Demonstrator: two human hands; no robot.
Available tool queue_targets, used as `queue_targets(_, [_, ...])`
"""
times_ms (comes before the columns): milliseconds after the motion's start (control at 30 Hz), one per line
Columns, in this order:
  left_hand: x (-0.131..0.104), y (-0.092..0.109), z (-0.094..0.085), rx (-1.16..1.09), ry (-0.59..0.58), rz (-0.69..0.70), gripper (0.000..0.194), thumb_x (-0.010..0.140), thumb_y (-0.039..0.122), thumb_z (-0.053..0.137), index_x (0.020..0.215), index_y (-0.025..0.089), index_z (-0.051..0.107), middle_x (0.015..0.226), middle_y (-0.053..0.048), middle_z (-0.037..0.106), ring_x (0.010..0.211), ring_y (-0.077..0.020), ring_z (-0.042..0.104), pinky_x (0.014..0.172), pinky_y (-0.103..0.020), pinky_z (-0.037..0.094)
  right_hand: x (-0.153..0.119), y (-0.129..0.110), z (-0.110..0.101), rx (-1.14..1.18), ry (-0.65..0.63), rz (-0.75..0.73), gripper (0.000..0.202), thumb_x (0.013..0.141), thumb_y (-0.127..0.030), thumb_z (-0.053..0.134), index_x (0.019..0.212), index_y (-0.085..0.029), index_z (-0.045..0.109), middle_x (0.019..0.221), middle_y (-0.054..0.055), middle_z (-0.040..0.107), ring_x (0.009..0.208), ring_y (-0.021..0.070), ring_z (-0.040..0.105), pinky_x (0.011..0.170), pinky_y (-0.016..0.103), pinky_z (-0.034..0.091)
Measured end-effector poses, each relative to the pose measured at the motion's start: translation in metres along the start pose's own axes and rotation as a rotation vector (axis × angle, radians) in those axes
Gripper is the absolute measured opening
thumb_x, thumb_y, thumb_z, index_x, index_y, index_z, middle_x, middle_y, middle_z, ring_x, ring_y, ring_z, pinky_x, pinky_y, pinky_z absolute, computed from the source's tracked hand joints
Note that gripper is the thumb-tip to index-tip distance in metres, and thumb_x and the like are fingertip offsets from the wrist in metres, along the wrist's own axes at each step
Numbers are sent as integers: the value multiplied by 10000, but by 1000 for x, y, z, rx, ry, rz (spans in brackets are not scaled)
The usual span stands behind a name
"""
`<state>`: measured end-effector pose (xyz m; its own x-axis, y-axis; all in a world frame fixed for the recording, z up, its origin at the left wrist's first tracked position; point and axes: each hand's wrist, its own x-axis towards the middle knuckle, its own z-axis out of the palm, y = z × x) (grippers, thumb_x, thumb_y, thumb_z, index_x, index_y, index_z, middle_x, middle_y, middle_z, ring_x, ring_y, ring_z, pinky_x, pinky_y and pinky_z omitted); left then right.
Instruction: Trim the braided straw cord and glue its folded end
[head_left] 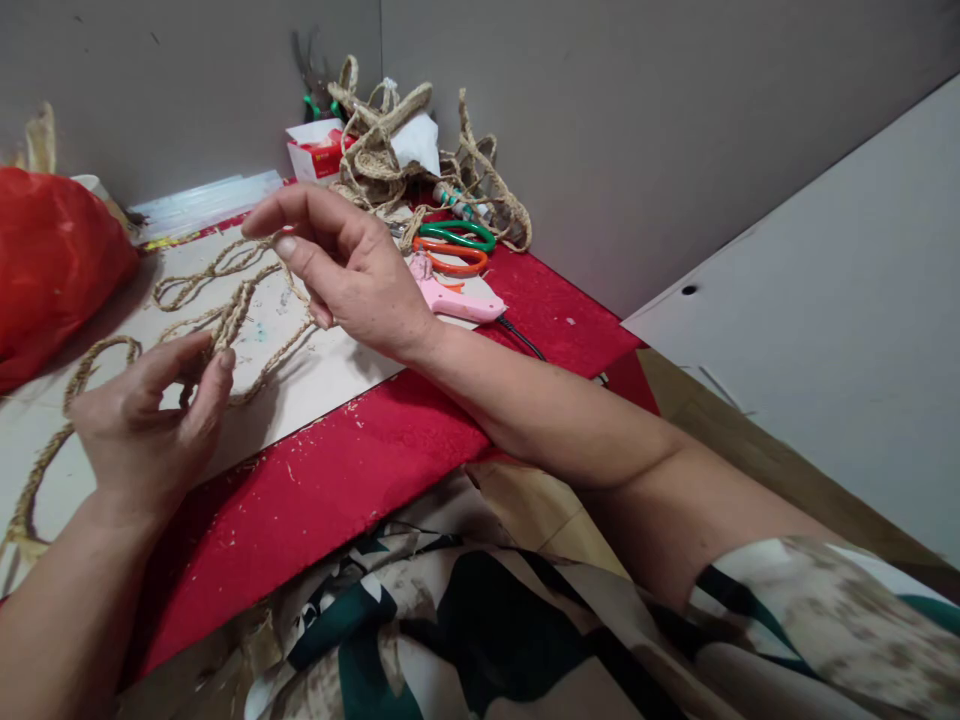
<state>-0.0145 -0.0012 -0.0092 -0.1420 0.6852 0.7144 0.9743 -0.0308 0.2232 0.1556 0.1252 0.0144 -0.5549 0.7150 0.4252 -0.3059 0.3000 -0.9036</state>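
Note:
A tan braided straw rope (241, 312) lies in loops over the white board and rises into my hands. My left hand (154, 415) pinches a doubled piece of it between thumb and fingers, a little above the board. Farther off and to the right, my right hand (360, 270) is curled with its thumb and index finger closed on a strand of the same rope. That strand hangs from the right fingers down to the board. A thicker length of braid curves along the board at the left, partly hidden behind my left hand.
On the white board (352, 375) over a red tabletop (360, 440), a pink glue gun (465, 303) and scissors with green and orange handles (457, 255) lie beyond my right hand. More braid (375, 165) is heaped by the wall. A red bag (60, 270) stands left.

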Motion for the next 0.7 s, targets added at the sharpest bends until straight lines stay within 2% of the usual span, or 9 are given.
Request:
queue_targets(133, [-3,1,-1,-33,-10,-1,217,760,258,727,960,176,749,852,-42,773,683,-174,672,686,-278,480,0,7,1,52,35,52,173,922,-214,483,1014,-213,629,869,-44,601,754,45,570,607,130,432])
queue_targets(267, [-4,5,-3,-43,-24,43,181,775,272,704,939,209,747,823,-26,777,639,-181,687,641,-272,484,0,11,5,118,19,63,226,929,-237,466,1089,-215,623,601,-63,468,520,63,457,499,172,406])
queue_targets(433, [-6,7,-2,-63,-11,67,160,786,260,681,925,212,742,845,-68,781,679,-211,715,642,-277,495,0,12,7,149,2,41,238,879,-199,504,1095,-196,602,674,-36,549,551,70,487,512,185,412])
queue_targets(600, [-9,4,-2,-111,-31,3,183,757,246,706,935,231,745,871,-65,783,711,-223,719,674,-289,504,-3,14,6,70,-19,-32,241,906,-248,496,1106,-210,625,533,-80,332,473,74,284,471,206,286])
queue_targets(700, [-9,2,-2,-159,-49,-63,194,725,256,730,917,237,750,863,-61,782,716,-225,716,697,-297,505,-2,16,6,103,-8,-51,264,915,-297,496,1120,-198,628,548,-77,329,471,70,266,450,211,245])
